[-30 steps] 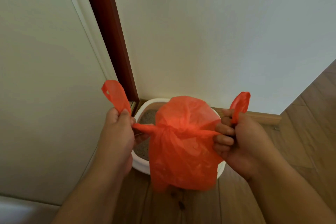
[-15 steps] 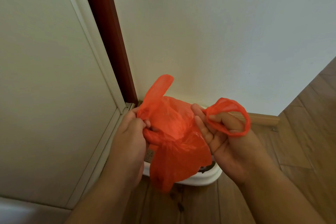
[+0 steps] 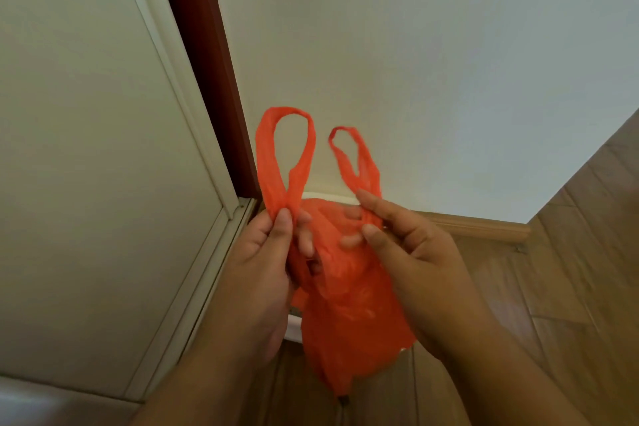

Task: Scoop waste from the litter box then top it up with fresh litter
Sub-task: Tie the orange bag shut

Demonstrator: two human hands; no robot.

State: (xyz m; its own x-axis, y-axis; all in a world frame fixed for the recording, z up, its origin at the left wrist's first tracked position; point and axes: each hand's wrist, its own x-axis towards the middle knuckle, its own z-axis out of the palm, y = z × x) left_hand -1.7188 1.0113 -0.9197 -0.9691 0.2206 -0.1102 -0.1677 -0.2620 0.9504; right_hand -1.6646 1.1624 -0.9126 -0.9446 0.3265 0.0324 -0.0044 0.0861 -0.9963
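Observation:
An orange plastic bag (image 3: 349,315) hangs in front of me, its body bulging and its two handle loops standing upward. My left hand (image 3: 266,273) pinches the base of the left loop (image 3: 287,152) between thumb and fingers. The base of the right loop (image 3: 356,159) is pinched by my right hand (image 3: 411,252). The white litter box (image 3: 294,328) sits on the floor behind the bag. Only slivers of its rim show; its contents are hidden.
A white door panel (image 3: 86,166) with a dark red frame (image 3: 204,62) stands at the left. A white wall (image 3: 432,62) with a wooden skirting board (image 3: 484,226) is ahead. Wooden floor (image 3: 570,270) spreads to the right and below.
Both hands have come together from a wide sideways pull. The bag's loops now stand upright, each pinched at its base, and the bag hides nearly all of the litter box.

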